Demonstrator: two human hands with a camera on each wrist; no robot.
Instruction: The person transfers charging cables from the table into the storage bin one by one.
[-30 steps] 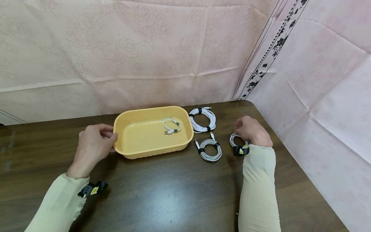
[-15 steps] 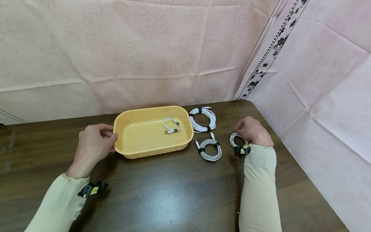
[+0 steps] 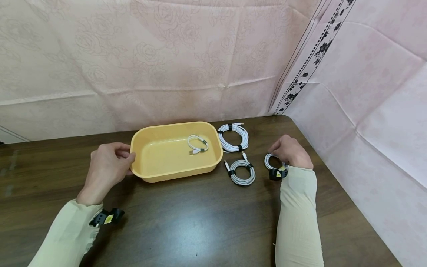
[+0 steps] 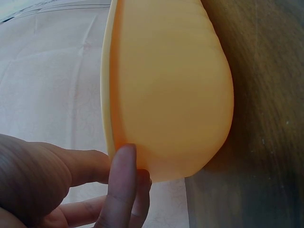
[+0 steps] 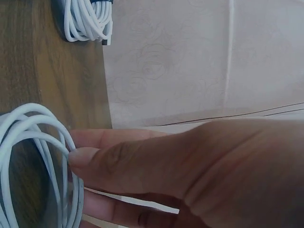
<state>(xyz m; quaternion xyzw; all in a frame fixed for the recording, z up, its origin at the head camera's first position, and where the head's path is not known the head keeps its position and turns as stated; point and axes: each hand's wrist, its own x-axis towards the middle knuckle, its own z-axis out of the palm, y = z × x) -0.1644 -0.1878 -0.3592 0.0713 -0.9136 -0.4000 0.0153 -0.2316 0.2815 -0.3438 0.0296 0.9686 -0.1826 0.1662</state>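
My left hand (image 3: 105, 167) pinches the left end of a yellow plastic tray (image 3: 180, 173); in the left wrist view its thumb and fingers (image 4: 121, 175) hold the tray's rim. A small white USB cable (image 3: 194, 152) lies looped inside the tray. Over at the right, my right hand (image 3: 291, 150) holds a coiled white charging cable (image 3: 266, 162) on the table. In the right wrist view the thumb (image 5: 90, 156) presses one side of that coil (image 5: 28, 121), with fingers behind it. The head view hides those fingertips behind the hand.
Beside the tray lie a larger white coiled cable (image 3: 245, 140) and a grey coiled cable (image 3: 242, 183), both with black straps. The brown table (image 3: 200, 222) ends at its right edge. Pink floral cloth (image 3: 150, 55) hangs behind and at the right.
My right hand has shifted only very slightly at the coil. The left hand, tray and other cables stay where they were.
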